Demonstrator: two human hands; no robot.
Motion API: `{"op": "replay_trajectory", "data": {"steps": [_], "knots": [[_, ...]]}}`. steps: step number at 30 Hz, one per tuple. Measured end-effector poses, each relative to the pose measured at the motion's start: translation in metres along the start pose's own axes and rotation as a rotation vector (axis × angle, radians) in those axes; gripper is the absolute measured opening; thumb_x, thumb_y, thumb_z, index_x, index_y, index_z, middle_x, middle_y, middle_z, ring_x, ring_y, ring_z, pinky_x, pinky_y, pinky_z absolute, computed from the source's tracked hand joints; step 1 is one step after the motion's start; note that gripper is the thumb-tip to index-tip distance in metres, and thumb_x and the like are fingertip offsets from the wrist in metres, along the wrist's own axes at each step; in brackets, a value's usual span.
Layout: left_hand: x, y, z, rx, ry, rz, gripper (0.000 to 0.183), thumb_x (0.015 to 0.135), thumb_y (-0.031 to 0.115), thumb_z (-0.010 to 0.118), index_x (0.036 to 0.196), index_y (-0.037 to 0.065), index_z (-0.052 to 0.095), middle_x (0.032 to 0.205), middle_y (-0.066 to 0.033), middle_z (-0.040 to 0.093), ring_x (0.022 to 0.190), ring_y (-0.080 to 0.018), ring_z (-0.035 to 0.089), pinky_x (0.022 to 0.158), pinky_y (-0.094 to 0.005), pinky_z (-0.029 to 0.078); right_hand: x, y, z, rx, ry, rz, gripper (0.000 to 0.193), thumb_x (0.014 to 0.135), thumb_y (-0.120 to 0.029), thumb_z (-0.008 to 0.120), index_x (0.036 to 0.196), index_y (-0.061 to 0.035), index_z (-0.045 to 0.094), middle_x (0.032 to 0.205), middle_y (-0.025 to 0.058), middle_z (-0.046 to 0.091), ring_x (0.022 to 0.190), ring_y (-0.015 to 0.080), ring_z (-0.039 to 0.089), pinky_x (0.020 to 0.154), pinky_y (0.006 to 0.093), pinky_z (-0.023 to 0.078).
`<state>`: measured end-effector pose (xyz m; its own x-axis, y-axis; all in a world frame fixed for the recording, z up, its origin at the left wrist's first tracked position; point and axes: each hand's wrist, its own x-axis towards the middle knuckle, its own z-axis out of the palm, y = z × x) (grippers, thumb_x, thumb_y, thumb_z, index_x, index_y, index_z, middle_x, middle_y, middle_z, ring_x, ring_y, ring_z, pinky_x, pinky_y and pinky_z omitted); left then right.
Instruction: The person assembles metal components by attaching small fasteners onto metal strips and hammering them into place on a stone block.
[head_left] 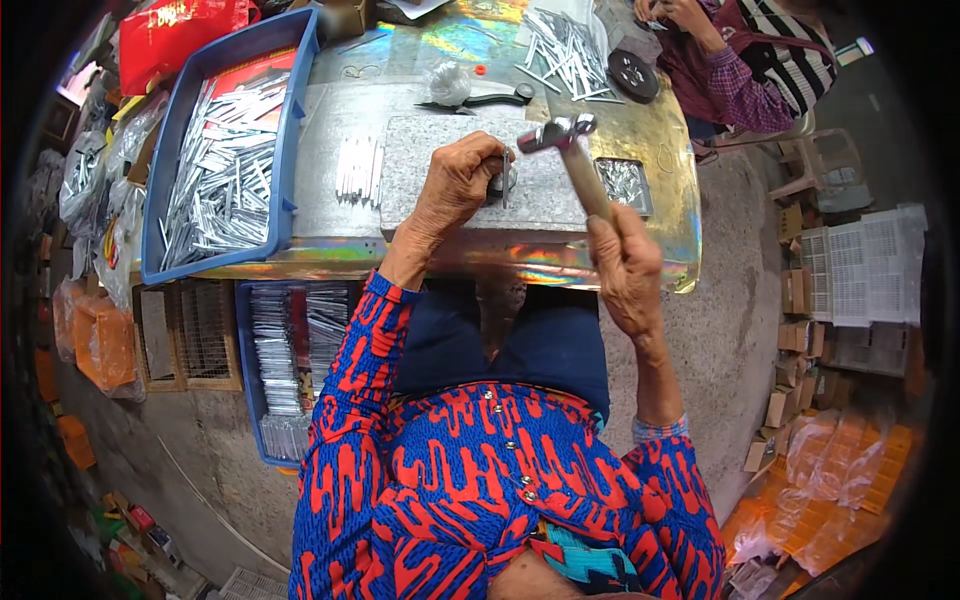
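Note:
My left hand [460,182] is closed, pinching a slim metal strip [506,180] by its fingertips. The strip stands over a small dark round piece on a grey speckled slab [430,142]; the fingers partly hide that piece. In my right hand [628,262] is a hammer [585,178], gripped by its wooden handle, its shiny metal head raised to the right of the strip. Left of the slab lies a neat row of metal strips [359,170]. Under the hammer's right side sits a dark shallow tray [640,206] of small metal parts.
A blue bin [300,90] of loose metal strips stands at the left, another blue bin [247,365] below the table. Behind the slab lie a black-handled tool [495,99] and a crumpled clear bag [446,86]. Farther back are a strip pile [568,55] and a co-worker's hands [684,14].

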<state>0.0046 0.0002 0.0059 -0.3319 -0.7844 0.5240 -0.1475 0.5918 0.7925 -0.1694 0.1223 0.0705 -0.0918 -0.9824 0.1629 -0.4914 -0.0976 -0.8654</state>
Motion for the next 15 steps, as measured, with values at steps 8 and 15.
{"op": "replay_trajectory", "data": {"steps": [8,15], "knots": [[0.003,-0.001,-0.001,-0.030,0.016,0.011,0.010,0.073,-0.005,0.056,0.081,0.000,0.060,0.074,-0.0072,0.059,0.069,-0.0169,0.058,0.062,-0.0257,0.045,0.017,-0.016,0.002,-0.399,0.219,-0.708,0.016,0.085,-0.007,0.053,0.099,0.0008,0.050,0.068,0.0119,0.054,0.054,0.0223,0.054,0.049,0.0317,0.041],[-0.002,-0.004,-0.001,0.025,-0.006,-0.008,0.007,0.075,-0.001,0.057,0.081,0.000,0.061,0.074,-0.0074,0.060,0.069,-0.0166,0.059,0.061,-0.0256,0.045,0.015,0.009,0.003,-0.368,0.161,-0.313,0.013,0.086,-0.013,0.053,0.083,-0.0016,0.047,0.057,0.0169,0.049,0.045,0.0261,0.052,0.040,0.0371,0.037]]}}
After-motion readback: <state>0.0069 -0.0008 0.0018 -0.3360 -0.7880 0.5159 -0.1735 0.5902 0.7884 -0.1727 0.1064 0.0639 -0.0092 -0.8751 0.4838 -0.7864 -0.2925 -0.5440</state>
